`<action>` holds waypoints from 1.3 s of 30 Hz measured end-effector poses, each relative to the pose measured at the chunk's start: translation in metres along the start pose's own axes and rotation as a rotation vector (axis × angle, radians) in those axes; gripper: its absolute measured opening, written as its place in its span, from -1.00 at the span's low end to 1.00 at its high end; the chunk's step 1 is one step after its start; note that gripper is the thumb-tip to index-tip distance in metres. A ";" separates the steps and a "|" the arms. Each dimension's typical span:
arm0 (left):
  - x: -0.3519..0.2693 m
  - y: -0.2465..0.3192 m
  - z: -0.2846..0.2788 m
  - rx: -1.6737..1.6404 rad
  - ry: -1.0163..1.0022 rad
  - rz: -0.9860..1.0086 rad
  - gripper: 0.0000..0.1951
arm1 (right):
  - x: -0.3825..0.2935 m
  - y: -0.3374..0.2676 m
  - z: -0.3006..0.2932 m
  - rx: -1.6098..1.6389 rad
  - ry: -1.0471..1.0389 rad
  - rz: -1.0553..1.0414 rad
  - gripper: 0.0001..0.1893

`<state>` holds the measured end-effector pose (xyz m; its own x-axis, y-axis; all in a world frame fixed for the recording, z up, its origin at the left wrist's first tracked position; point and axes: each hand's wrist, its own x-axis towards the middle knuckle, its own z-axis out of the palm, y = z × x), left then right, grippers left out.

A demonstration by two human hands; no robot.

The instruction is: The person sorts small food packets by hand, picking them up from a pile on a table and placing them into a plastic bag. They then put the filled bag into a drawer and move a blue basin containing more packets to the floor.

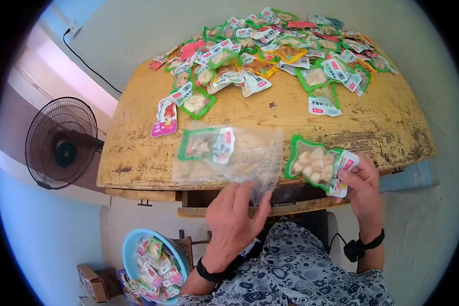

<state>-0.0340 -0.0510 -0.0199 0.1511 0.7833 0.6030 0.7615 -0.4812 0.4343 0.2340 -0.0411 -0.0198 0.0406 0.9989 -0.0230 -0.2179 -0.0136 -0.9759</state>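
My left hand (237, 214) pinches the near edge of a clear plastic bag (252, 153) lying on the worn yellow wooden table (137, 164). Inside the bag, at its left part, lies a green-edged snack packet (199, 145) with a white label. In my right hand (361, 185), a green-edged vacuum packet of pale round pieces (315, 164) is held by its white labelled end, just right of the bag. A big heap of small food packets (260, 46), with green, yellow, red and white parts, covers the table's far side. One purple-and-white packet (165, 118) lies at the left.
Below the table edge, a drawer (252, 211) is partly pulled out. A light blue basin (128, 248) with many packets stands at lower left, near a cardboard box (91, 283). A black fan (63, 143) stands left of the table; a black cable (88, 67) runs along the wall.
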 end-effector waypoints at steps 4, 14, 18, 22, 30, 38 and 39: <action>0.000 -0.005 0.001 0.025 -0.039 0.036 -0.80 | -0.001 0.002 0.017 0.119 -0.060 0.093 -0.80; 0.008 0.005 -0.008 -0.104 0.038 0.089 -0.84 | 0.010 0.013 0.043 0.206 -0.200 0.238 -0.70; 0.012 0.008 -0.005 -0.103 0.097 0.178 -0.81 | 0.023 0.012 0.066 0.141 -0.297 0.222 -0.67; 0.011 0.009 -0.005 -0.148 0.137 0.228 -0.79 | 0.035 0.014 0.080 0.092 -0.460 0.290 -0.66; 0.011 0.006 -0.003 -0.184 0.199 0.304 -0.68 | 0.068 0.017 0.106 -0.221 -0.684 -0.006 -0.67; 0.012 -0.011 -0.002 -0.265 0.134 0.381 -0.64 | 0.077 0.007 0.142 -1.030 -0.771 -0.426 -0.71; 0.011 -0.013 -0.004 -0.270 0.134 0.382 -0.64 | 0.079 0.009 0.141 -0.947 -0.737 -0.380 -0.71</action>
<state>-0.0452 -0.0375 -0.0162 0.2922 0.4817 0.8262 0.4740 -0.8233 0.3123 0.0973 0.0444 0.0001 -0.6723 0.7303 0.1215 0.4841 0.5579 -0.6741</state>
